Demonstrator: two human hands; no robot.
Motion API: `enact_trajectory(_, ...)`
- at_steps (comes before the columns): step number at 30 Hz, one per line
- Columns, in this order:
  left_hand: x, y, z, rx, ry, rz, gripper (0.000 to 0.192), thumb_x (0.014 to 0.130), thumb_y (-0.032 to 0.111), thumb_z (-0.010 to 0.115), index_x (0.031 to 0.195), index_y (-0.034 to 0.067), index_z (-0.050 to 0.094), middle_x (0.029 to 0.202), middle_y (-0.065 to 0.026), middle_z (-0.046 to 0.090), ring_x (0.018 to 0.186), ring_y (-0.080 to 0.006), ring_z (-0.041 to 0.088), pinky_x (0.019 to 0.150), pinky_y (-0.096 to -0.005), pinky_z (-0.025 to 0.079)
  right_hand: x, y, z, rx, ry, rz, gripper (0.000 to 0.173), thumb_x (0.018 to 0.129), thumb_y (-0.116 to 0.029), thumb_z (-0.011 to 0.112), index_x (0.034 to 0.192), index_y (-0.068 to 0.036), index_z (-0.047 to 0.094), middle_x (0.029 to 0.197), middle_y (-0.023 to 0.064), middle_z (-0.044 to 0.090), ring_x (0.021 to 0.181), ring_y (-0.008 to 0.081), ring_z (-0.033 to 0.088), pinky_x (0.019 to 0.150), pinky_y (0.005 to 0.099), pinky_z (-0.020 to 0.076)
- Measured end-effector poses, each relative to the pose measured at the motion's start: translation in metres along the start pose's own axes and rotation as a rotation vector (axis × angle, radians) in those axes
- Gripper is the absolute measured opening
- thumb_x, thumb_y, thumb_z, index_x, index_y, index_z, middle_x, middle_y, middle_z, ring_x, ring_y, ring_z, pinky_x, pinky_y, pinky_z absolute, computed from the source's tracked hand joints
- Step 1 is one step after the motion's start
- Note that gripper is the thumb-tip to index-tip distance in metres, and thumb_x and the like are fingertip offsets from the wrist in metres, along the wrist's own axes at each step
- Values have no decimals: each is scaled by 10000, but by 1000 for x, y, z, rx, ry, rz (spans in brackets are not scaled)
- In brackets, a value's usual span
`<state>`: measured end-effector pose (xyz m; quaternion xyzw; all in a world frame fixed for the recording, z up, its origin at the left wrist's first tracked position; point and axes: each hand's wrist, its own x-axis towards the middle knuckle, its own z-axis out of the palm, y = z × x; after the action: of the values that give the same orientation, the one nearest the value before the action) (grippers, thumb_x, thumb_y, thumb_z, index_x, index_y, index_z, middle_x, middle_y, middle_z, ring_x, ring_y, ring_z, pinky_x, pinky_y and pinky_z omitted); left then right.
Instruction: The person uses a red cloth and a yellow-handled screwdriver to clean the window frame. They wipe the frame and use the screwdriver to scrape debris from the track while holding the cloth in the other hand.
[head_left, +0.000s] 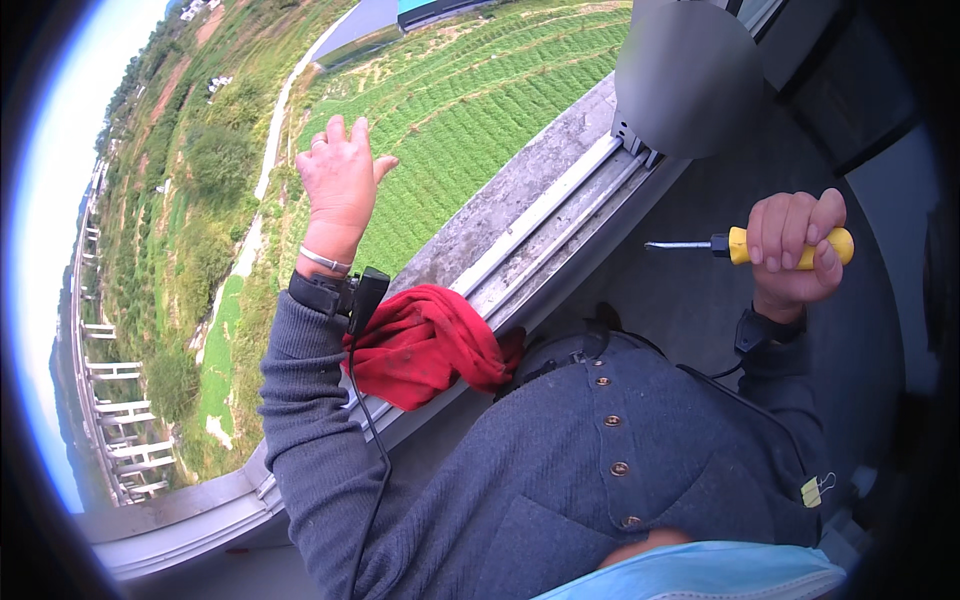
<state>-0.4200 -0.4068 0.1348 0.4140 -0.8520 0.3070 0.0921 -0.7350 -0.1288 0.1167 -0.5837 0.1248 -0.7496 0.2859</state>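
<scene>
My right hand (796, 244) is wrapped around the yellow handle of a screwdriver (739, 246). Its metal shaft points left over the dark floor, and the tip touches nothing. Out past the window opening I hold up my left hand (337, 176), its back towards me, fingers apart, with nothing seen in it. A ring and a bracelet are on that hand and wrist. Below the left wrist, a crumpled red cloth (427, 345) lies over the sliding-window track (559, 214). Black straps circle both wrists, and a small black device (367, 300) sits on the left one.
A rough concrete ledge (517, 172) runs outside the track, with green fields far below. Black cables run along both my sleeves. A blurred round patch (688, 79) covers the track's upper end. A yellow binder clip (814, 491) hangs at my right side.
</scene>
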Motion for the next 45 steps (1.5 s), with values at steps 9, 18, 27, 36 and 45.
enact_trajectory(9, -36, 41, -42, -633, 236, 284, 266, 807, 150, 725, 1069, 130, 684, 1052, -56, 636, 972, -246, 603, 806, -373, 424, 16, 73, 67, 249, -126, 198, 179, 880, -135, 583, 855, -89, 412, 615, 52, 515, 534, 154, 495, 529, 326, 489)
enact_trajectory(18, -42, 62, -51, -850, 171, 387, 187, 794, 76, 710, 973, 124, 686, 902, -44, 619, 833, -245, 590, 722, -368, 419, 35, 91, 52, 291, -249, 321, 128, 810, -72, 581, 790, -60, 456, 603, 58, 515, 525, 149, 502, 503, 301, 470)
enact_trajectory(27, -50, 90, -46, -943, 32, 475, 163, 794, 94, 716, 949, 132, 682, 868, -40, 610, 829, -249, 588, 700, -370, 415, 31, 77, 3, 81, -183, 189, 135, 837, -112, 566, 817, -86, 435, 610, 45, 524, 530, 141, 501, 517, 300, 486)
enact_trajectory(36, -29, 134, -52, -871, -172, 633, 551, 742, 91, 718, 1274, 170, 598, 1110, -144, 500, 977, -312, 530, 839, -414, 450, 32, 29, -28, 67, -128, 4, 136, 874, -185, 553, 842, -117, 440, 627, 33, 545, 541, 140, 553, 559, 291, 518)
enact_trajectory(45, -7, 148, -43, -891, -150, 774, 236, 745, 110, 684, 978, 121, 720, 910, -86, 526, 881, -284, 518, 748, -400, 457, 11, 8, -35, 44, -88, -22, 154, 896, -214, 578, 869, -127, 454, 673, 39, 587, 571, 141, 594, 587, 294, 544)
